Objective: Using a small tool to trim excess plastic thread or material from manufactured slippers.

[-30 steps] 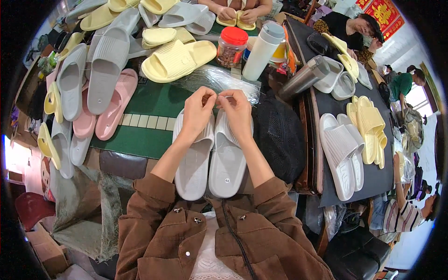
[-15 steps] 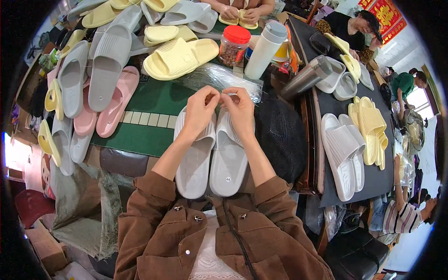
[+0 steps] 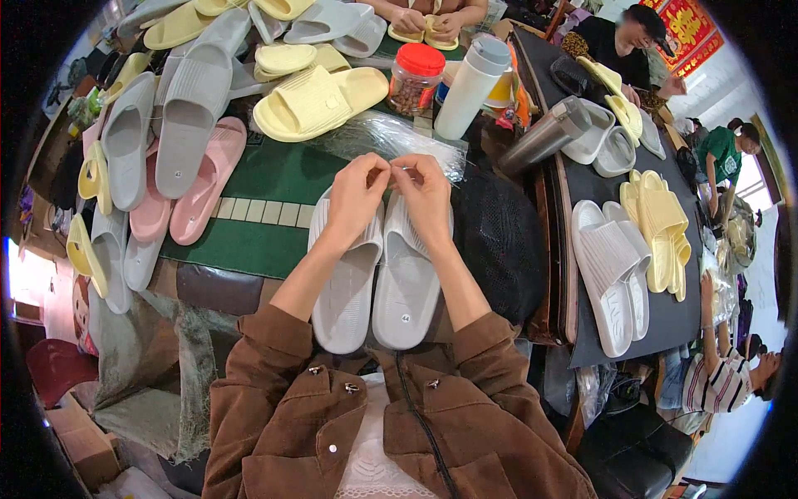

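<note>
Hands meet fingertip to fingertip over a pair of grey slides.

Left hand (image 3: 356,195) and right hand (image 3: 426,195) pinch something tiny between them, too small to make out, just above the toe ends of the pair of grey slides (image 3: 378,270), which lie side by side on the table (image 3: 249,241) close to the person's brown jacket. Crumpled clear plastic film (image 3: 391,137) lies just beyond the fingers; behind it stand a red-lidded jar (image 3: 413,79) and a white bottle (image 3: 467,87), with a steel flask (image 3: 544,137) to the right. A black mesh bag (image 3: 503,241) crowds the right forearm. Yellow slides (image 3: 320,98) and pink slides (image 3: 208,179) lie to the left. Both wrists cover the slides' straps.
</note>
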Motion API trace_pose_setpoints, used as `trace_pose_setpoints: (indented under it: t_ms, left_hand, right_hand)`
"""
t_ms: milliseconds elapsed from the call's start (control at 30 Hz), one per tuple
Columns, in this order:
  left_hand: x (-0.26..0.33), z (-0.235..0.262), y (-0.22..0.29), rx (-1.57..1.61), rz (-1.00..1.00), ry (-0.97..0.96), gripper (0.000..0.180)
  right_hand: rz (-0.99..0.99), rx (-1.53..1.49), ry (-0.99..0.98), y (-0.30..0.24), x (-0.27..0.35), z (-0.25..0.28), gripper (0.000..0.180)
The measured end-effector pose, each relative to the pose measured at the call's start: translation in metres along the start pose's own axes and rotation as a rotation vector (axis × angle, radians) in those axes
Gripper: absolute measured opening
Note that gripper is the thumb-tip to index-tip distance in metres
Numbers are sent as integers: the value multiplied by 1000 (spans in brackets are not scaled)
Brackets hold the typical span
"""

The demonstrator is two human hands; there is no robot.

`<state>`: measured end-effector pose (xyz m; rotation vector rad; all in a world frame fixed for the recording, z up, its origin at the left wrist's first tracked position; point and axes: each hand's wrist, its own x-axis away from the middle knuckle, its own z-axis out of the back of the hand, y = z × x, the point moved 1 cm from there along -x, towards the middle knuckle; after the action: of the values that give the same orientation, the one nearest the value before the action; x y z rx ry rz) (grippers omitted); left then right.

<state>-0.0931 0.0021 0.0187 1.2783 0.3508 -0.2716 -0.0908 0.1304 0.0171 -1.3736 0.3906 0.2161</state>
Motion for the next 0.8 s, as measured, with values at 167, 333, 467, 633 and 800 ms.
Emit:
trace_pose_setpoints:
  t_ms: [167, 333, 467, 633, 800]
  left_hand:
    - [1, -1, 3, -26, -25, -4, 7]
    - [2, 0, 6, 100, 75, 37, 10]
    - [1, 2, 5, 58, 73, -3, 12]
    - [-2, 4, -1, 82, 130, -90, 9]
    - [-3, 5, -2, 209, 128, 17, 6]
  right_hand:
    - [68, -3, 7, 4, 1, 0, 11]
    - [-1, -41, -28, 0, 2, 1, 13]
    - [-75, -129, -3, -3, 2, 0, 17]
    - [-21, -87, 19, -1, 2, 0, 15]
    - [69, 126, -40, 2, 2, 1, 10]
